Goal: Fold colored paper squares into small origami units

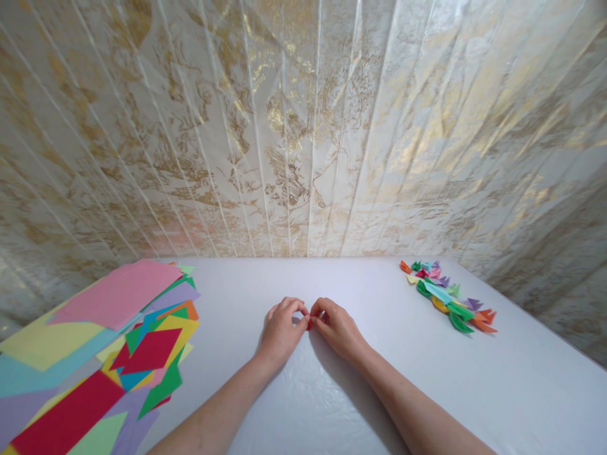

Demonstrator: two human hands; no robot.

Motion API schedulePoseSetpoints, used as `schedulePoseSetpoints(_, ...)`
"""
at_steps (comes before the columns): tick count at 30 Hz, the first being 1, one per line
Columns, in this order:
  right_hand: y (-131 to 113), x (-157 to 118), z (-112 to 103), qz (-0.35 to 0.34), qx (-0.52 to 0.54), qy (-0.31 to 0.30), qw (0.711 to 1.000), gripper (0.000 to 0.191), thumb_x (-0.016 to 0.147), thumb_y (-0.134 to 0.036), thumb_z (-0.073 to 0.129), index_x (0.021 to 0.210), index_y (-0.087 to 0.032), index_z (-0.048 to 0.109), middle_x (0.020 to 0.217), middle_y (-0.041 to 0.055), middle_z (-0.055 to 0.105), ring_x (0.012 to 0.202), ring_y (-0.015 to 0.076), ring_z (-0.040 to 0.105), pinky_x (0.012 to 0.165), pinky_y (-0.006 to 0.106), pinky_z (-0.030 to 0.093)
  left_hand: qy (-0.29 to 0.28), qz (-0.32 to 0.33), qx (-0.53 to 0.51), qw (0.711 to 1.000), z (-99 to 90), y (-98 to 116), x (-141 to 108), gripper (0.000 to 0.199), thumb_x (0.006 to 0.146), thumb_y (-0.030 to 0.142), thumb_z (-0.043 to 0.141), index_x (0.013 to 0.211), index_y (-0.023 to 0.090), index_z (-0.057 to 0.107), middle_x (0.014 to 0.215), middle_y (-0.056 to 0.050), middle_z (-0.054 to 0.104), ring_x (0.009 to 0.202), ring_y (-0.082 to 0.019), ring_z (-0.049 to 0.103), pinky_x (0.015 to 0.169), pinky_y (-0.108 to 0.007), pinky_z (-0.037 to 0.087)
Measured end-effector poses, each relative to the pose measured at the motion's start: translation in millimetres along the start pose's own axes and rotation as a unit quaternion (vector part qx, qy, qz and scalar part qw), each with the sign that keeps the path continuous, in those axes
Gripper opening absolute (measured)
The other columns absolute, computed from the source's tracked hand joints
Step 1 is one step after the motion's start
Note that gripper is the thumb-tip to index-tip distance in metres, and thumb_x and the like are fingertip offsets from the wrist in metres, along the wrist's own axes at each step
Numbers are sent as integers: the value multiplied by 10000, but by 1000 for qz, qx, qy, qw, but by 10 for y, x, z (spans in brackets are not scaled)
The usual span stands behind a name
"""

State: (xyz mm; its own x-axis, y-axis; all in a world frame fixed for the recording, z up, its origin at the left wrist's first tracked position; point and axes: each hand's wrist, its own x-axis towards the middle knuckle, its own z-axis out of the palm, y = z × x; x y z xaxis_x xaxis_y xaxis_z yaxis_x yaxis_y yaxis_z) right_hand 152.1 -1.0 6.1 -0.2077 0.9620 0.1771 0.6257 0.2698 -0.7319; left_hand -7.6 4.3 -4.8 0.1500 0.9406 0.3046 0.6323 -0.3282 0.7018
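A small red piece, probably paper, (310,325) shows between my fingertips at the middle of the white table. My left hand (283,327) pinches it from the left, thumb and index finger pressed together. From the right, my right hand (336,325) closes its thumb and fingers on the same piece. The two hands nearly touch at the fingertips, which hide most of the piece, so its shape cannot be made out.
Coloured paper sheets lie piled at the left, with a pink sheet (123,294) and red sheets (71,414) on top. Several small folded paper pieces (439,292) line the right back of the white table (303,404). A patterned gold-and-white curtain (284,126) hangs behind the table.
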Motion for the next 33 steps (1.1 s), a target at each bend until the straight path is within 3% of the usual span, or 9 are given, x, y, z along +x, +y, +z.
schedulePoseSetpoints(14,32,19,7,0,32,3,999,101,774,-143,519,756,-206,595,771,-16,627,651,117,533,626,224,383,5,1,-1,1000,20,-30,-4,112,781,126,595,782,236,617,982,6,658,984,-175,612,958,-372,438)
schedulePoseSetpoints(24,110,59,-17,17,49,37,998,111,781,-132,466,787,-203,551,734,-16,614,602,117,516,599,227,384,22,-9,-32,999,52,-105,8,196,769,65,516,859,221,593,975,-4,648,943,-163,639,930,-351,473)
schedulePoseSetpoints(33,87,58,-22,3,49,9,999,110,796,-169,521,746,-197,615,786,7,639,651,129,533,645,242,406,6,-4,-3,1000,35,-55,-11,175,767,87,564,841,234,624,1017,-5,645,1025,-172,611,966,-348,447)
